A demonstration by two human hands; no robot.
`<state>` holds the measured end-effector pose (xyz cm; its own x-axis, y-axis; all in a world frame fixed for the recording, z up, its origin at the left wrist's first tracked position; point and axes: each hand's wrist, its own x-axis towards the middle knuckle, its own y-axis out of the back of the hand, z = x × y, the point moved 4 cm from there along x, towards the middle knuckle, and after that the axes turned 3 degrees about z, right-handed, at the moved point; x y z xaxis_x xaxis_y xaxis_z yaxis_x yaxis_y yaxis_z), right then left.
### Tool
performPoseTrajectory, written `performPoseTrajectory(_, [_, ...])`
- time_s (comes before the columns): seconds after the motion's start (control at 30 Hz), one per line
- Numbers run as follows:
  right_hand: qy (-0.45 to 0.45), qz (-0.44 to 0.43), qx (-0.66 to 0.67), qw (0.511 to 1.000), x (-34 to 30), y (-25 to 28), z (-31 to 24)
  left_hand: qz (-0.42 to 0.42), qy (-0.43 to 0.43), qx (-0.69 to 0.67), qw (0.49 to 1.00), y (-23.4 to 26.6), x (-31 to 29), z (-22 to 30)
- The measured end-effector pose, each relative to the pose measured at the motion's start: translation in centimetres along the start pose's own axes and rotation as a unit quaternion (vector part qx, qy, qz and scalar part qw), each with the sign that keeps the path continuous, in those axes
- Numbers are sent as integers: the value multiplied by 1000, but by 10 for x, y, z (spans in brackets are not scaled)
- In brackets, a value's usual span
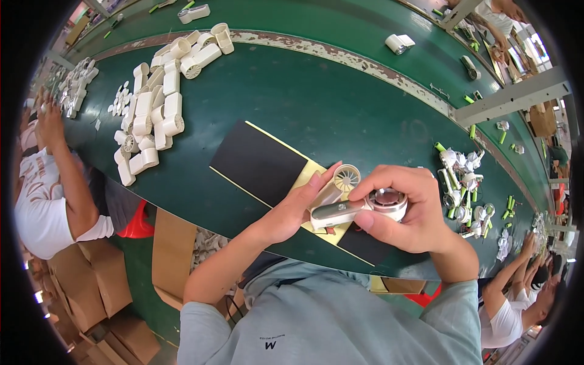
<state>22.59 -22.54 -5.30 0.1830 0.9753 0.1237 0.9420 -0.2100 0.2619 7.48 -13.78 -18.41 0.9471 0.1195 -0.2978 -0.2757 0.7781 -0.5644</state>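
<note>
In my left hand [286, 213] is a white plastic fan shell [347, 177], its round spoked vent facing up between my fingers and the other part. My right hand [413, 210] grips a small handheld fan body [338, 210] with a silver-grey face and a shiny round ring at its head, fingers and thumb around the ring. The two pieces are close together; whether they touch I cannot tell. Below them lies a black pad [258, 161] with yellow edges and a yellow middle band, partly covered by my hands.
White shells [143, 112] are heaped at the left, beside small white pieces [120, 100]. At right sits a pile of fan innards [459, 182] with green cylinders. A metal post [514, 100] rises far right. Cardboard boxes [91, 280] stand lower left. Other people work at both sides.
</note>
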Motion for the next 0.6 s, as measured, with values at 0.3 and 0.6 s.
performPoseTrajectory(0.3, [-1, 119, -170, 978, -4, 17, 29, 6, 1, -5, 1000, 2, -13, 2])
performPoseTrajectory(0.6, [134, 96, -235, 958, -5, 12, 25, 11, -9, 150, 989, -8, -23, 6])
